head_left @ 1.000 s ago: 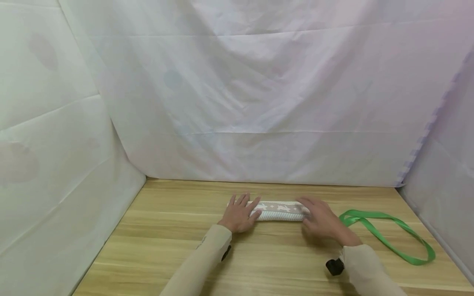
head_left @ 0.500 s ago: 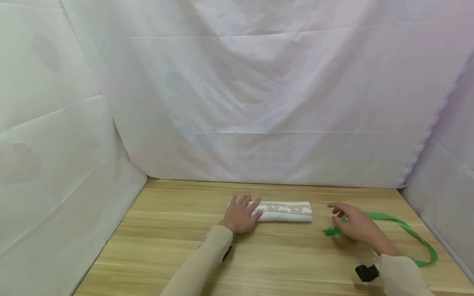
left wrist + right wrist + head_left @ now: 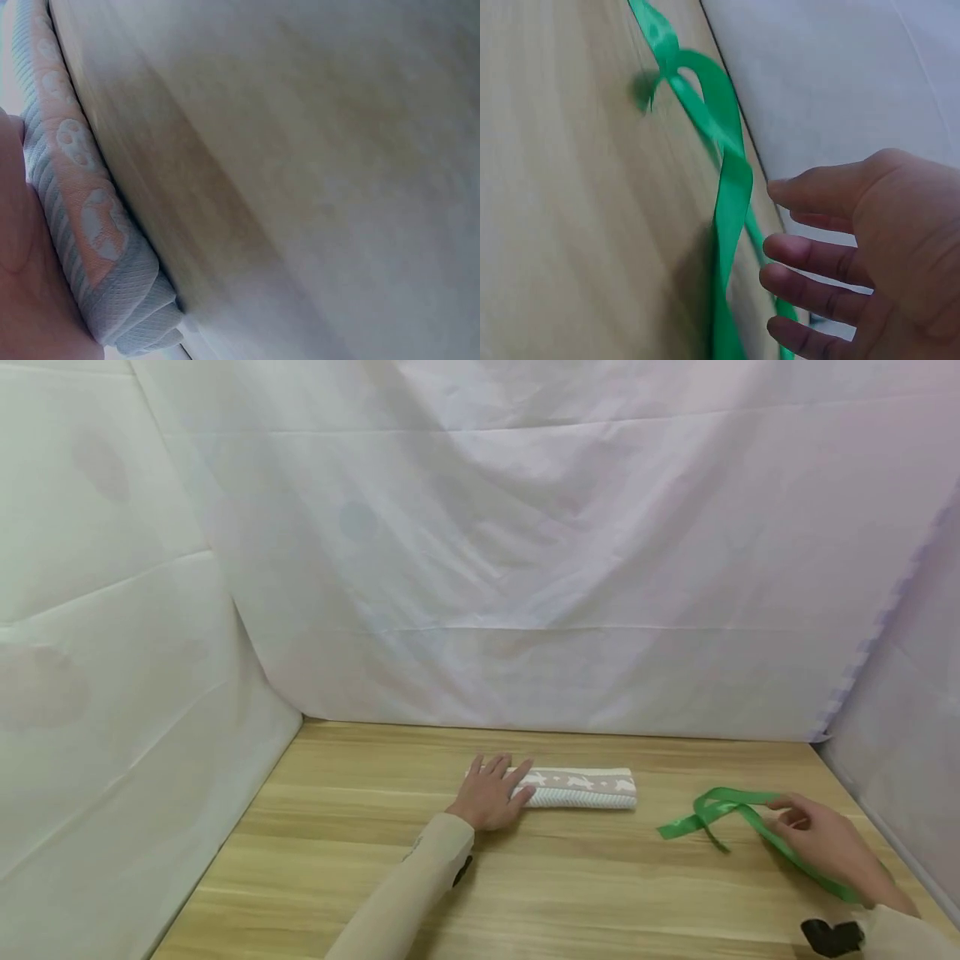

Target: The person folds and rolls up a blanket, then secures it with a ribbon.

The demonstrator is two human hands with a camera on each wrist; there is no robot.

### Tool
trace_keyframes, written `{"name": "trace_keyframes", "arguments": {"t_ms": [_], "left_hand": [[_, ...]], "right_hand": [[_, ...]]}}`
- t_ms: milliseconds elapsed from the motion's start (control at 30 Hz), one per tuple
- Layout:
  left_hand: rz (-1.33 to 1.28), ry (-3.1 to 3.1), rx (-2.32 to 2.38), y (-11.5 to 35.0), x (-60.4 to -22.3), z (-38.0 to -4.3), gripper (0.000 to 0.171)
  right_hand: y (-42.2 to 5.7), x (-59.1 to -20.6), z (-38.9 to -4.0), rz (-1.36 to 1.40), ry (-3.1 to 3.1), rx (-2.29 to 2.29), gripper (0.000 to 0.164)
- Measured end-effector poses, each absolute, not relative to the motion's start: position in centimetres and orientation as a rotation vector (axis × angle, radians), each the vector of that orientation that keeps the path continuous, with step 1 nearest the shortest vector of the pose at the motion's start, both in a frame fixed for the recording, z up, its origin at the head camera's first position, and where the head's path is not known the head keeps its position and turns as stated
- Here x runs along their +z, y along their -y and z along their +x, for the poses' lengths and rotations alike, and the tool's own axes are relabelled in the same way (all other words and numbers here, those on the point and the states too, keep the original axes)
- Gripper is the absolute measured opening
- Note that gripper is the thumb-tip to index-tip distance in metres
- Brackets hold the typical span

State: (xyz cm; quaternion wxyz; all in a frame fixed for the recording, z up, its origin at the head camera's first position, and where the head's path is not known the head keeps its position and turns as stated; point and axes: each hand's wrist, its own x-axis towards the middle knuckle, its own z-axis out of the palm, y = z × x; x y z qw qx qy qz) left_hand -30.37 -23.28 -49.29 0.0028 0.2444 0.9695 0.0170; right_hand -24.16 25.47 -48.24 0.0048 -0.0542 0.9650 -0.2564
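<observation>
A folded cloth [image 3: 581, 788], white and ribbed with a pinkish band of pale animal figures, lies lengthwise on the table. My left hand [image 3: 487, 793] rests on its left end, fingers spread. Seen from the left wrist, the layered folds of the cloth [image 3: 94, 217] show at its end, beside part of the hand [image 3: 34, 277]. To the right, my right hand [image 3: 825, 843] is over a long green ribbon [image 3: 738, 797]. In the right wrist view its fingers [image 3: 810, 255] are parted and loosely bent beside the twisted ribbon [image 3: 733, 187], with nothing pinched between them.
The wood-grain table [image 3: 570, 885] carries the cloth and ribbon. White sheets hang behind it [image 3: 487, 568] and along the left [image 3: 112, 777] and right sides. A black wrist device [image 3: 832, 937] sits at the right cuff.
My right hand has left the cloth's right end and moved right along the ribbon. The ribbon's near end has shifted left and its loop has changed shape. The left hand stays put.
</observation>
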Motion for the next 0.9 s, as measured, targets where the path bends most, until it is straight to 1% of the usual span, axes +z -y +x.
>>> {"name": "trace_keyframes", "arguments": {"t_ms": [167, 333, 633, 800, 900], "left_hand": [[0.768, -3.043, 0.057, 23.3, -49.7, -30.6, 0.058], [0.768, -3.051, 0.039, 23.3, -49.9, -30.7, 0.059], [0.758, -3.051, 0.043, 23.3, -50.1, -30.7, 0.059], [0.755, -3.049, 0.035, 23.3, -50.2, -30.7, 0.058], [0.763, -3.051, 0.038, 23.3, -49.9, -30.6, 0.058]], "right_hand": [[-27.2, -49.5, -23.8, -0.093, -2.946, -0.849, 0.048], [-27.4, -50.2, -23.6, -0.059, -2.935, -0.860, 0.053], [-26.6, -50.9, -23.0, -0.047, -3.041, -0.830, 0.039], [-25.9, -51.1, -22.8, -0.049, -3.073, -0.891, 0.036], [-25.3, -51.2, -22.6, -0.102, -3.105, -0.963, 0.031]]}}
